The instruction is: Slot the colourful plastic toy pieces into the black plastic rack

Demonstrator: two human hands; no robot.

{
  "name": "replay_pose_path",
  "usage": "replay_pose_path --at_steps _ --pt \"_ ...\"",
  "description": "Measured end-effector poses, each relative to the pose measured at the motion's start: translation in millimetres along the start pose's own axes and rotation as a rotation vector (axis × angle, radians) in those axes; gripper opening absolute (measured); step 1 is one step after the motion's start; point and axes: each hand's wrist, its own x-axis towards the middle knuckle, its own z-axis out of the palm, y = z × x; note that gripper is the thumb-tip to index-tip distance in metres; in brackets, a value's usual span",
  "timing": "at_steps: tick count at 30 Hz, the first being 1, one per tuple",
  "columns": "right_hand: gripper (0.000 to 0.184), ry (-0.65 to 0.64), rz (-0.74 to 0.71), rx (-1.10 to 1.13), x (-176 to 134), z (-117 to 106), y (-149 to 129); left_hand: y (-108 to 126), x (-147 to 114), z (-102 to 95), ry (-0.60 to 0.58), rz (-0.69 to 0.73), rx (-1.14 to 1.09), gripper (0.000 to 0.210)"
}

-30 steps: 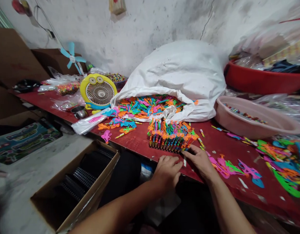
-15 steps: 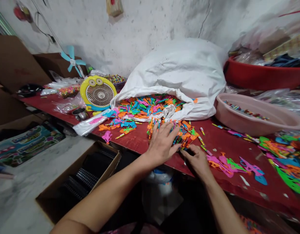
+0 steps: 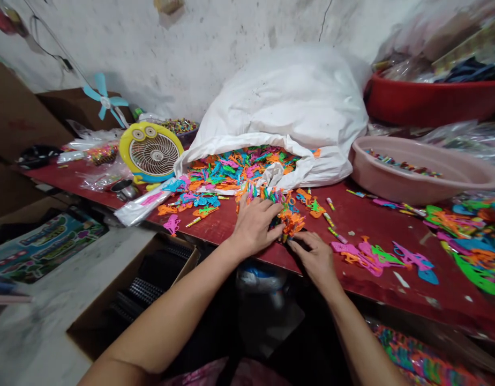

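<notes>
On the red tabletop (image 3: 207, 230) a packed row of small colourful plastic toys (image 3: 290, 220) stands in front of the sack's mouth. My left hand (image 3: 255, 222) curls over this row from the left, its fingers wrapped on the far side and its thumb along the near side. At the near right end of the row is my right hand (image 3: 315, 260), thumb and forefinger close together at the lowest pieces. What lies between those fingertips is too small to make out. A white sack (image 3: 279, 102) lies behind, spilling many similar pieces (image 3: 231, 169) from its opening.
Loose pink and blue pieces (image 3: 372, 254) lie right of my right hand, near a larger pile (image 3: 472, 241). A pink basin (image 3: 416, 179) and a red basin (image 3: 432, 99) stand at the right. Left are a yellow fan (image 3: 153, 153), a metal cup (image 3: 125, 190) and a cardboard box (image 3: 76, 327) below.
The left hand's fingers have drawn closer round the row, and some orange pieces at its right end are now packed nearer the hand. The right hand stays at that end. The camera view has shifted slightly.
</notes>
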Motion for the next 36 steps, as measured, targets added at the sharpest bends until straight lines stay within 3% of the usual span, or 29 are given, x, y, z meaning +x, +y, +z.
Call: replay_pose_path --at_steps 4,6,9,14,18,21,23,25,27,31,36 --pt "0.029 0.137 0.131 0.156 4.3 -0.9 -14.0 0.5 0.4 2.2 -0.013 0.005 0.015 0.035" --pt "0.034 0.242 0.142 0.130 11.9 -8.6 -14.7 0.1 0.2 2.4 -0.007 0.009 0.014 0.035" --pt "0.033 0.326 0.169 -0.167 28.3 -28.3 -2.3 -0.1 0.5 2.3 0.002 0.009 0.008 0.035" --pt "0.028 0.158 0.282 -0.852 49.7 -61.3 23.3 0.8 0.8 2.0 0.012 0.012 0.003 0.033" --pt "0.032 0.119 0.196 -1.038 43.5 -68.0 16.8 1.0 0.2 1.0 0.011 0.012 -0.011 0.034" --pt "0.033 0.151 -0.021 -0.860 26.8 -54.0 3.2 1.2 0.2 0.6 0.006 0.011 -0.009 0.034" --pt "0.029 0.011 -0.095 -0.580 16.2 -36.9 -3.7 1.2 0.4 0.8 0.004 0.008 -0.002 0.034" --pt "0.026 -0.132 -0.065 -0.353 9.7 -18.8 -6.7 0.9 0.7 1.2 -0.003 0.006 0.006 0.035" --pt "0.024 -0.181 -0.014 -0.243 7.7 -4.3 -6.6 0.3 0.9 1.5 -0.012 0.010 0.010 0.035" --pt "0.024 -0.127 0.092 -0.092 9.1 8.4 -5.4 -0.7 1.4 2.2 -0.014 0.021 0.018 0.036" --pt "0.035 -0.016 0.193 0.168 11.5 3.5 -8.0 -0.5 1.7 2.3 -0.012 0.017 0.024 0.034"
